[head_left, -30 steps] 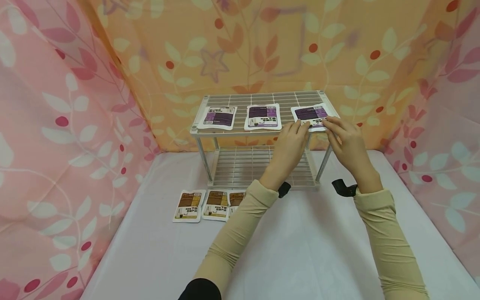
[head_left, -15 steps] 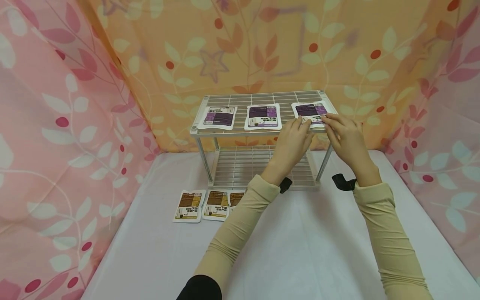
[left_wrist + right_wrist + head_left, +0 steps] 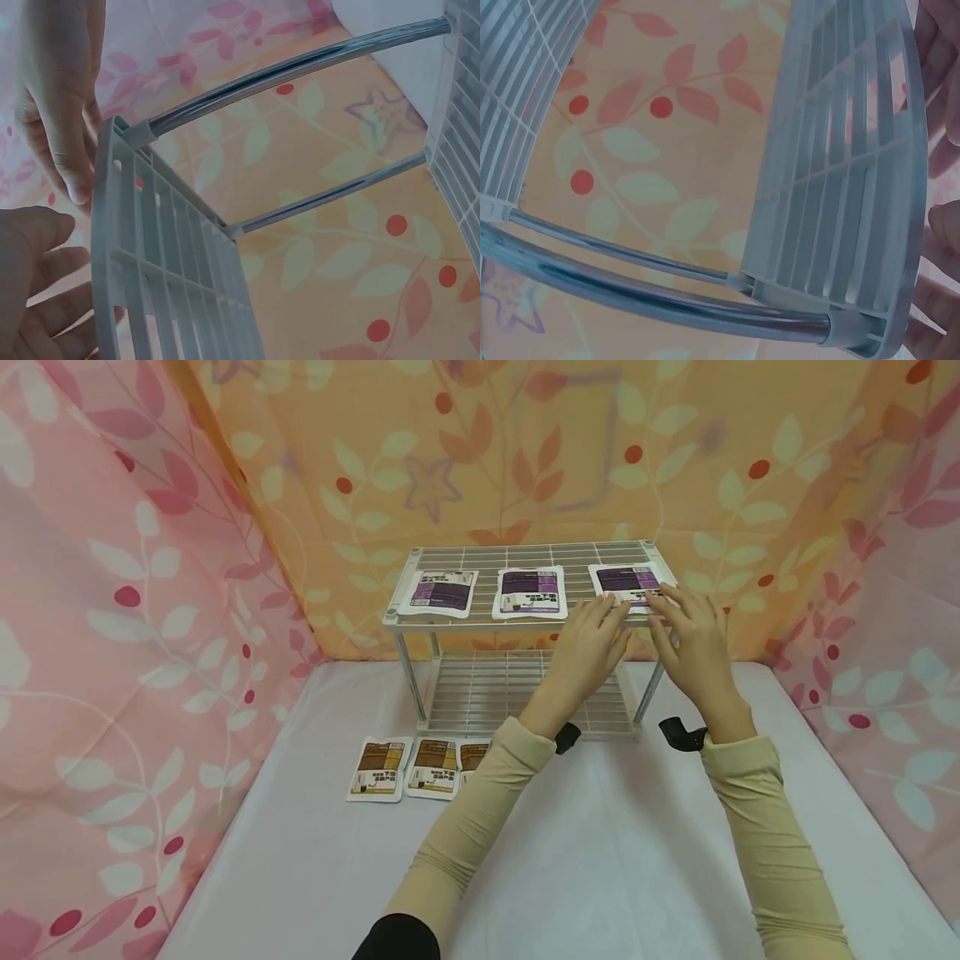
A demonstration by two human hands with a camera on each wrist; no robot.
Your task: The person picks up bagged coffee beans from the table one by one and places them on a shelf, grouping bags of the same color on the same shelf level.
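Observation:
A white wire rack [image 3: 525, 557] with two tiers stands at the back of the table. Three flat white-edged purple pouches lie in a row on its top tier: a left pouch [image 3: 440, 593], printed the other way up from the rest, a middle pouch [image 3: 530, 593] and a right pouch [image 3: 624, 579]. My left hand [image 3: 588, 647] reaches to the near left corner of the right pouch, fingers extended. At that pouch's near right corner is my right hand [image 3: 693, 647], its fingers spread and slightly bent. Fingertips of both hands overlap the tier's front edge.
Several brown-and-yellow pouches [image 3: 378, 770] lie on the white tablecloth [image 3: 600, 852] in front of the rack's left side, one partly behind the left sleeve. Metal legs [image 3: 410, 681] join the lower tier [image 3: 510, 689] to the top. Patterned cloth [image 3: 525, 452] encloses the back and sides.
The right pouch has slid back a little, away from the tier's front edge. The fingers of both hands have loosened at its near edge. The head view has shifted slightly.

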